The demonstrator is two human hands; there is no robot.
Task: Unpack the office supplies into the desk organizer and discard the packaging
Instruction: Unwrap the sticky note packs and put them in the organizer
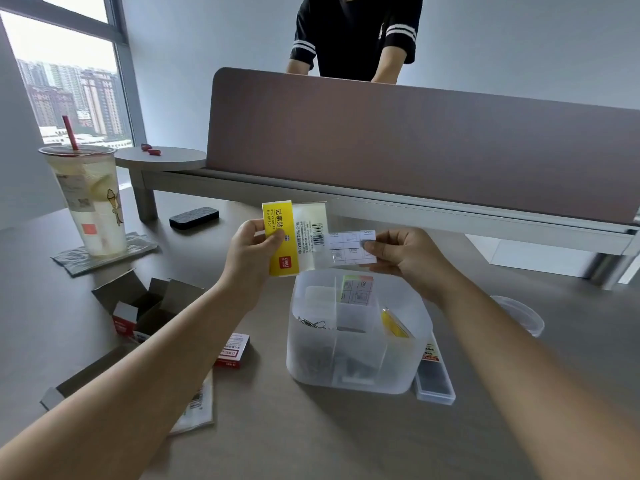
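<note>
My left hand (254,245) grips a yellow-and-clear sticky-note package (294,237) above the desk. My right hand (401,251) pinches a white pad of sticky notes (351,249) that sticks halfway out of the package's right end. Directly below stands the frosted desk organizer (419,341), with paper clips (317,323), a green-and-pink note pad (356,289) and a yellow item (394,322) in its compartments.
An opened cardboard box (145,306), a red staples box (232,351) and an empty plastic wrapper (195,407) lie to the left. A clear lead case (434,379) and a round lid (519,315) sit on the right. An iced drink (88,199), a black eraser (194,217), a partition and a person stand behind.
</note>
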